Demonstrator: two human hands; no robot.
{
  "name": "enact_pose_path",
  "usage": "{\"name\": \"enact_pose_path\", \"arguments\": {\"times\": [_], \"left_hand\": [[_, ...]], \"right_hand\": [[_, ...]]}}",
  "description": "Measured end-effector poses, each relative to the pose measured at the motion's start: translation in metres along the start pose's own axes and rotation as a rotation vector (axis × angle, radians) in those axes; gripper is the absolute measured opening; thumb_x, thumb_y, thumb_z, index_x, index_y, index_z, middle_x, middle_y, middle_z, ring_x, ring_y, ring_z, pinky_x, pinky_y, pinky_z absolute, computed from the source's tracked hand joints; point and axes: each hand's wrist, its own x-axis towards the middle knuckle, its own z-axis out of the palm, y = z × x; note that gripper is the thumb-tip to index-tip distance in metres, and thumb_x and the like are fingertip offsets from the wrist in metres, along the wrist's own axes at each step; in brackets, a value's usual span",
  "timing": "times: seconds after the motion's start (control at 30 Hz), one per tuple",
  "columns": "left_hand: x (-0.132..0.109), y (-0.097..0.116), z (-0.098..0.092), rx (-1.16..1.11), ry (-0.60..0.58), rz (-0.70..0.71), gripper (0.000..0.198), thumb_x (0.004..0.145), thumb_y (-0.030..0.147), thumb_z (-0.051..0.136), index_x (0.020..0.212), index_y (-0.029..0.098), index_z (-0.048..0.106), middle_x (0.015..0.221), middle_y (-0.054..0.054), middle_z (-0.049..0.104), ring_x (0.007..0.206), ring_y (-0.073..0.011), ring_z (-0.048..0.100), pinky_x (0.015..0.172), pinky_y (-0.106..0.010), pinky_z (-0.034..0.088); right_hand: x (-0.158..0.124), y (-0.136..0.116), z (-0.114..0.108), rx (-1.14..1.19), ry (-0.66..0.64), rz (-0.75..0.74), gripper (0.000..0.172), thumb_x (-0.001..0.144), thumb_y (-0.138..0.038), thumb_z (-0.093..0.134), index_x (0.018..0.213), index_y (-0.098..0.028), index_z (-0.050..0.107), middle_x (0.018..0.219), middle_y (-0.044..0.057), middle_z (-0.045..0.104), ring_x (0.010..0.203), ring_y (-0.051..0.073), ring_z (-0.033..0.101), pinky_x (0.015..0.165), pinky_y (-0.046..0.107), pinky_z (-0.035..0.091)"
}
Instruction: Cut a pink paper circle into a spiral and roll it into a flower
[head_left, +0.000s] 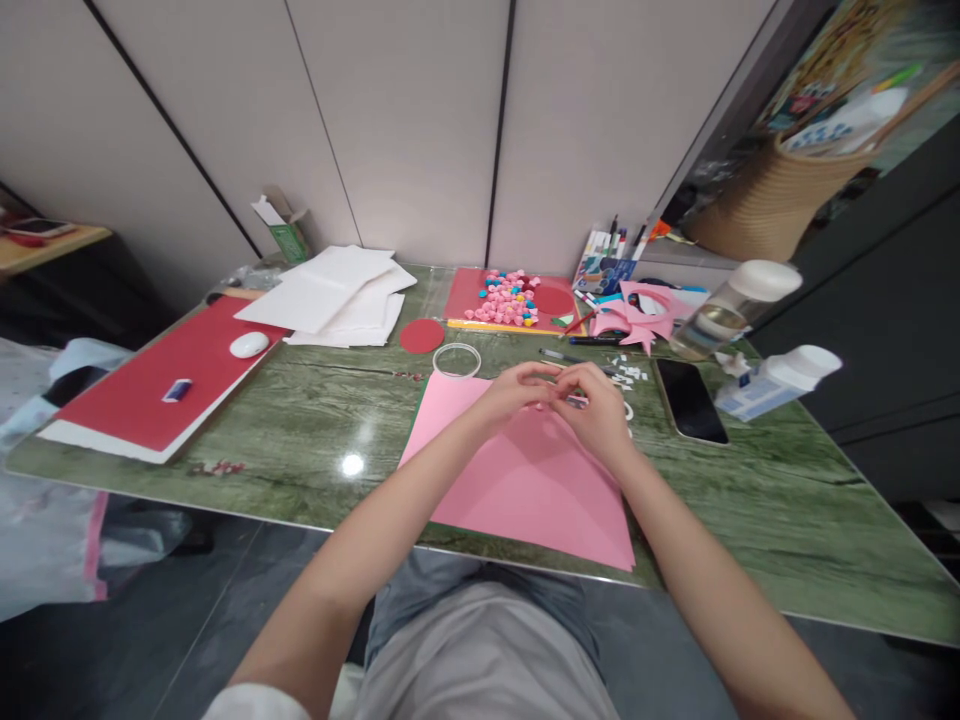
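Note:
Over the far edge of a stack of pink paper (517, 480), my left hand (516, 392) and my right hand (598, 408) meet fingertip to fingertip. Both are pinched closed. Whatever lies between the fingers is small and mostly hidden; a bit of pink shows there. Beyond my left hand lies a white ring (457, 346), with a red paper circle (421, 337) to its left. Small white scraps (628, 372) and a pen (562, 355) lie just past my right hand.
Folded pink and blue paper pieces (506, 300) sit on a red sheet at the back. A phone (691, 400), a clear bottle (731, 310) and a white bottle (780, 382) stand or lie right. White sheets (330, 285) and red paper (150, 390) are left.

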Motion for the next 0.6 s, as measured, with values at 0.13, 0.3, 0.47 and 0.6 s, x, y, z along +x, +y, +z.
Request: {"name": "enact_pose_path", "arguments": {"times": [0.13,0.3,0.47,0.6], "left_hand": [[0.001,-0.002,0.002,-0.04,0.008,0.006,0.037,0.058,0.011,0.06,0.094,0.013,0.056,0.075,-0.004,0.063,0.069,-0.0116,0.058,0.069,-0.026,0.042],[0.001,0.0,-0.002,-0.012,0.047,0.017,0.037,0.06,0.011,0.058,0.097,0.014,0.055,0.07,-0.002,0.062,0.065,-0.0112,0.057,0.067,-0.026,0.043],[0.0,0.006,-0.008,0.077,0.049,-0.005,0.037,0.062,0.013,0.058,0.099,0.015,0.054,0.07,-0.002,0.06,0.065,-0.0108,0.056,0.065,-0.026,0.043],[-0.001,0.009,-0.012,0.22,0.007,-0.002,0.039,0.062,0.014,0.058,0.101,0.016,0.053,0.073,-0.002,0.06,0.064,-0.0097,0.056,0.066,-0.026,0.043]], "right_hand": [[0.0,0.0,0.0,-0.024,0.007,-0.006,0.011,0.069,-0.018,0.059,0.065,-0.021,0.049,0.073,0.001,0.053,0.07,0.015,0.051,0.062,0.029,0.042],[0.0,-0.001,-0.001,-0.013,-0.001,0.006,0.005,0.071,-0.021,0.058,0.074,-0.021,0.056,0.077,0.001,0.055,0.065,0.014,0.052,0.062,0.029,0.043],[0.0,-0.001,-0.002,0.013,-0.043,-0.009,0.012,0.073,-0.023,0.057,0.085,-0.023,0.061,0.085,0.003,0.058,0.069,0.015,0.054,0.066,0.031,0.045],[-0.001,0.002,0.0,0.012,-0.088,-0.052,0.015,0.075,-0.02,0.055,0.087,-0.024,0.063,0.088,0.004,0.058,0.083,0.017,0.055,0.073,0.032,0.044]]}}
